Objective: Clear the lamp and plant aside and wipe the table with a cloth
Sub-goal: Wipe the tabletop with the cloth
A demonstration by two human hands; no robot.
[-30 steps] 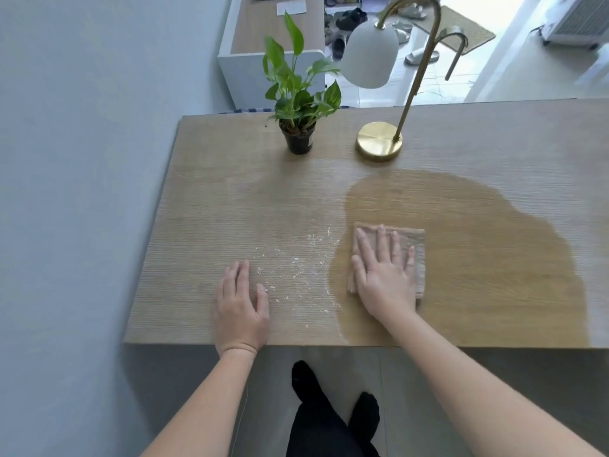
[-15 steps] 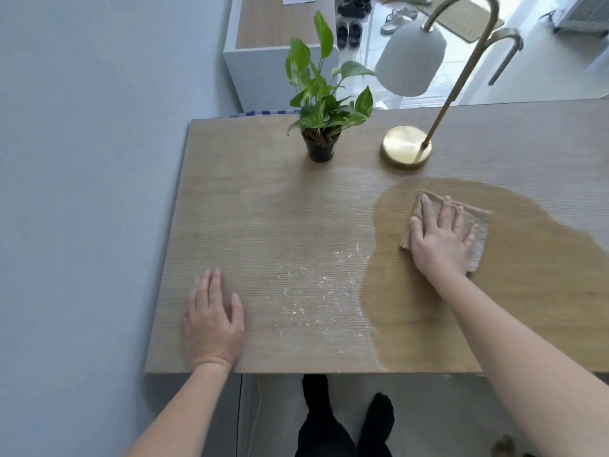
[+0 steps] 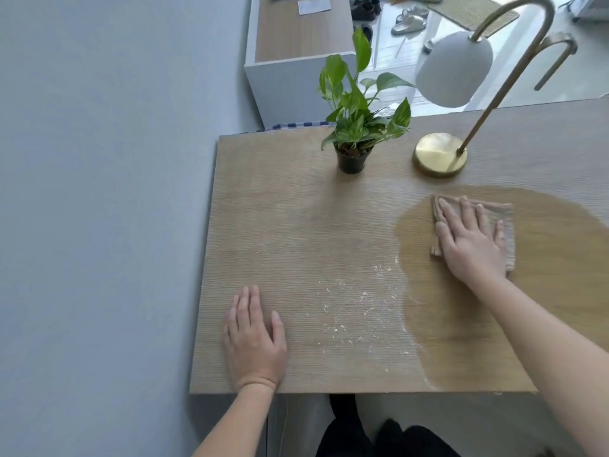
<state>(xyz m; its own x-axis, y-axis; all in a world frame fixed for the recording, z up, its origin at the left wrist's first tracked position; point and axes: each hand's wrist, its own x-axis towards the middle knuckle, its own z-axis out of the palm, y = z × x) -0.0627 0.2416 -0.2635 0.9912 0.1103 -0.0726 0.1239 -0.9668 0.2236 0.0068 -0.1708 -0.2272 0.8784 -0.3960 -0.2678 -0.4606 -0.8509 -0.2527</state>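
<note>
**Flat palm on the cloth, damp patch spreading at right**

The right hand (image 3: pixel 469 240) lies at the right of the frame with fingers straight and spread, pressing flat on the folded beige cloth (image 3: pixel 506 225), which sits at the upper left edge of a darker wet patch (image 3: pixel 543 308). The left hand (image 3: pixel 253 341) rests palm down, fingers straight, near the lower left corner of the pale wood-grain table (image 3: pixel 280 225). Between the hands, white crumbs (image 3: pixel 356 311) dot the dry surface. At upper centre stands the small green plant in a black pot (image 3: pixel 352 156), and just to its right the brass-based lamp with a white dome shade (image 3: pixel 440 155), both on the far edge of the table.
</note>
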